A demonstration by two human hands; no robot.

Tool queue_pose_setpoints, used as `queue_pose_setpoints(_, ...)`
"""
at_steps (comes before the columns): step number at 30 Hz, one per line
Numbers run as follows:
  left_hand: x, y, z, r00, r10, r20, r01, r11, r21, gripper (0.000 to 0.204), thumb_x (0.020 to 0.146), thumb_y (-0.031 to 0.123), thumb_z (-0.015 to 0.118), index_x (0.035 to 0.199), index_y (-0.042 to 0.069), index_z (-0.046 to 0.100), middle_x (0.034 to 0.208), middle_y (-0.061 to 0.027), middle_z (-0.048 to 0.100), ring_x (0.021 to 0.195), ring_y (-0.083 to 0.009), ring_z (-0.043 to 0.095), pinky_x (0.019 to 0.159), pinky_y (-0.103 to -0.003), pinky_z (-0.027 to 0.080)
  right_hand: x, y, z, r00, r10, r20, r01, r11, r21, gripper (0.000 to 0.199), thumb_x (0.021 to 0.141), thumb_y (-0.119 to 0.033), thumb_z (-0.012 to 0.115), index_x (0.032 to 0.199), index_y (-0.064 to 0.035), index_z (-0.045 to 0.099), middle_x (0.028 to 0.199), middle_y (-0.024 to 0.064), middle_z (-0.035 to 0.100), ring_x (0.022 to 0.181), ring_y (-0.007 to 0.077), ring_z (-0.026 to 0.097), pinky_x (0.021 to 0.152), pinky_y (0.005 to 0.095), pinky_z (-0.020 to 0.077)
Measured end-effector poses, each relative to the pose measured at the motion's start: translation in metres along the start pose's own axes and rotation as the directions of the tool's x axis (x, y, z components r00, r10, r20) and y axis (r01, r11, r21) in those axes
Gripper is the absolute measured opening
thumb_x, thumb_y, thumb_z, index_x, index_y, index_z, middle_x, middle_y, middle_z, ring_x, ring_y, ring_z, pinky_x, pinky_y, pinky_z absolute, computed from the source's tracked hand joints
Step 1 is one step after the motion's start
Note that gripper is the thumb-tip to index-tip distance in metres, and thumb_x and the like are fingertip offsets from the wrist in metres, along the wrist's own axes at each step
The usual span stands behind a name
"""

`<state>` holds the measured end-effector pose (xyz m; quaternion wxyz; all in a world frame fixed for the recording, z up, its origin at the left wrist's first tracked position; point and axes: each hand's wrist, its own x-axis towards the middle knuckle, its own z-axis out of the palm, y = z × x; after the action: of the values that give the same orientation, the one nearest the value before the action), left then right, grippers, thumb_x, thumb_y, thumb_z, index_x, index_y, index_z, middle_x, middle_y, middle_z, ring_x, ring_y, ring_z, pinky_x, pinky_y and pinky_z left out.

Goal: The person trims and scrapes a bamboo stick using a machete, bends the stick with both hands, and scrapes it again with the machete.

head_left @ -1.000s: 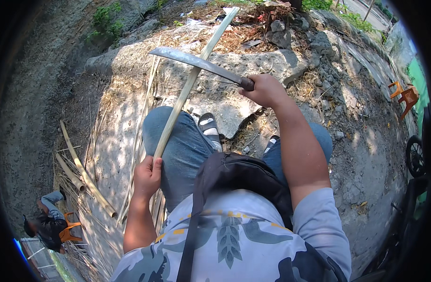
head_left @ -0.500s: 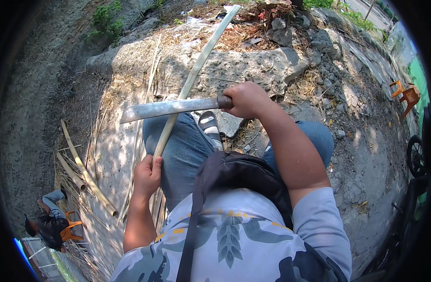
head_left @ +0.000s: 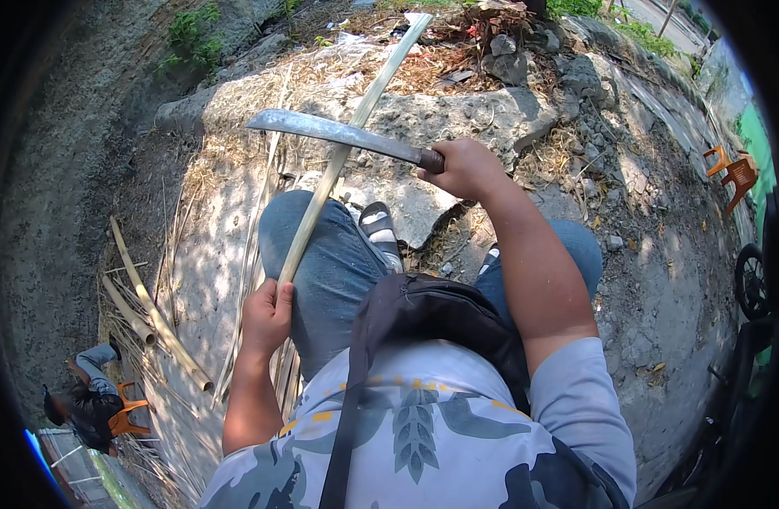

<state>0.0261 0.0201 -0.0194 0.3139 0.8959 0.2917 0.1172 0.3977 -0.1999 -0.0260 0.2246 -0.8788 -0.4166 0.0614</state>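
My left hand (head_left: pixel 267 316) is closed around the near end of a long pale bamboo strip (head_left: pixel 330 174), thumb along its side. The strip slants over my left knee and up to the far right, its far end above the rough stone slab. In my right hand (head_left: pixel 466 170) is the brown handle of a machete (head_left: pixel 339 133). Its broad metal blade points left and lies across the strip, above the knee. I cannot tell whether blade and strip touch.
On the ground at the left lie bamboo poles (head_left: pixel 159 305) and several thin strips (head_left: pixel 245 297). A concrete slab (head_left: pixel 423 123) lies ahead, rubble to its right. A person (head_left: pixel 88 399) sits on an orange chair at the lower left. Orange chairs (head_left: pixel 733 174) stand far right, near a wheel (head_left: pixel 751 282).
My right hand has shifted slightly right, and the machete's blade has moved farther up along the strip, its tip swinging away from me. My left hand and the strip stay nearly still.
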Motion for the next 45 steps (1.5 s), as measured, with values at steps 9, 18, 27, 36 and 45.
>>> queue_pose_setpoints(9,0.000,0.001,-0.001,1.000,0.009,-0.011,-0.009,1.000,-0.002,0.047,0.105,0.035,0.064,0.075,0.001,0.053,0.056,-0.0112,0.052,0.050,-0.0196,0.045,0.050,-0.039,0.038,-0.005,-0.024,0.000,0.986,-0.145,0.078,0.149,0.987,-0.059,0.039,0.084,-0.051,0.078,0.093,-0.0136,0.072,0.084,0.0141,0.073,0.084,0.0384,0.072,0.077,0.0501,0.0565)
queue_pose_setpoints(18,0.000,-0.003,0.001,1.000,-0.002,-0.015,0.002,1.000,-0.007,0.046,0.105,0.035,0.064,0.076,0.001,0.054,0.056,-0.0122,0.052,0.050,-0.0210,0.046,0.051,-0.039,0.039,-0.004,-0.019,-0.009,0.990,-0.112,0.081,0.120,0.988,-0.093,0.039,0.084,-0.052,0.079,0.094,-0.0148,0.074,0.085,0.0135,0.074,0.085,0.0373,0.072,0.076,0.0492,0.0567)
queue_pose_setpoints(27,-0.001,-0.003,0.002,1.000,0.006,-0.027,-0.007,1.000,-0.012,0.047,0.105,0.035,0.064,0.075,0.001,0.052,0.057,-0.0117,0.051,0.051,-0.0210,0.045,0.051,-0.039,0.038,-0.003,-0.022,-0.014,0.988,0.039,0.152,-0.038,0.999,-0.009,0.039,0.086,-0.051,0.076,0.103,-0.0161,0.077,0.097,0.0132,0.076,0.097,0.0346,0.073,0.087,0.0475,0.0573)
queue_pose_setpoints(36,-0.002,0.001,0.002,0.999,-0.041,-0.020,0.040,0.998,-0.040,0.046,0.105,0.034,0.065,0.075,0.002,0.053,0.058,-0.0095,0.051,0.053,-0.0168,0.044,0.051,-0.037,0.037,-0.003,-0.026,-0.001,0.985,-0.115,0.125,0.124,0.990,-0.068,0.038,0.085,-0.052,0.078,0.095,-0.0156,0.072,0.089,0.0130,0.074,0.089,0.0372,0.072,0.078,0.0501,0.0559)
queue_pose_setpoints(45,-0.002,0.002,0.001,0.999,-0.027,-0.022,0.026,0.999,-0.035,0.047,0.105,0.034,0.065,0.074,0.002,0.052,0.056,-0.0089,0.049,0.053,-0.0154,0.043,0.050,-0.037,0.036,-0.003,-0.020,-0.010,0.990,-0.093,0.106,0.102,0.991,-0.081,0.039,0.084,-0.052,0.077,0.095,-0.0147,0.074,0.091,0.0134,0.074,0.091,0.0364,0.072,0.080,0.0496,0.0565)
